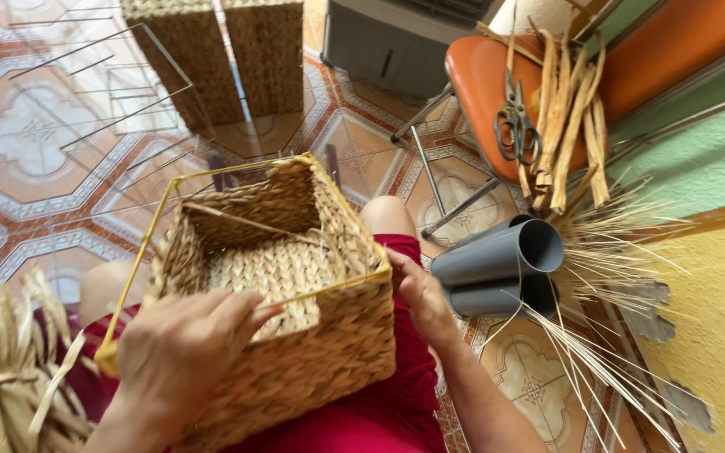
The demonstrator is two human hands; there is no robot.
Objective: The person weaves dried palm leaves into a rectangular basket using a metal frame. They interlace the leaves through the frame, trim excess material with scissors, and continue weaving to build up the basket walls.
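Patterned tile floor (35, 134) underfoot. Lower centre: woven basket (283, 302) on lap, yellow wire rim showing. Left hand (179, 352) gripping near rim, fingers together, curled over edge. Right hand (423, 298) against basket's right side, fingers pressed together. Right of that: 2 grey pipes (501, 268), thin reeds (606, 252). Upper right: scissors (516, 122) on orange chair (480, 75).

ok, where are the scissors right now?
In the head view, upper right: the scissors lie on the orange chair seat, just left of a bundle of dried reed strips and above the grey plastic pipes.
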